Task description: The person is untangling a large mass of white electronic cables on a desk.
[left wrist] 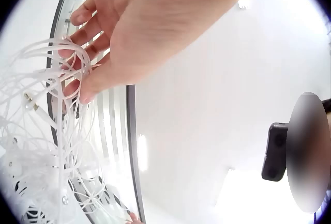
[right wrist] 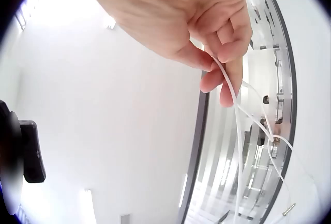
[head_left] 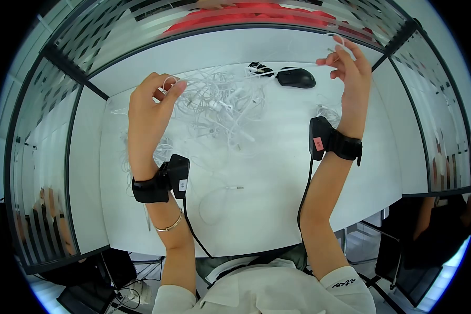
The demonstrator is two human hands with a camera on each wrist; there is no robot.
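My left hand (head_left: 150, 107) is at the left end of a tangle of thin white earphone cables (head_left: 214, 99). In the left wrist view, its thumb and fingers pinch several cable loops (left wrist: 77, 61), and a jack plug (left wrist: 32, 102) hangs beside them. Raised at the far right, my right hand (head_left: 355, 73) pinches one white cable (right wrist: 237, 126) between thumb and fingers. That cable stretches across toward the tangle. Below the right hand, in its wrist view, a jack plug (right wrist: 288, 209) dangles on a thin wire.
A black computer mouse (head_left: 296, 77) lies at the back of the white table (head_left: 267, 209), with its bundled black cord (head_left: 260, 68) beside it. A single cable with a jack plug (head_left: 235, 187) lies nearer the front. Low white panels (head_left: 214, 49) border the table.
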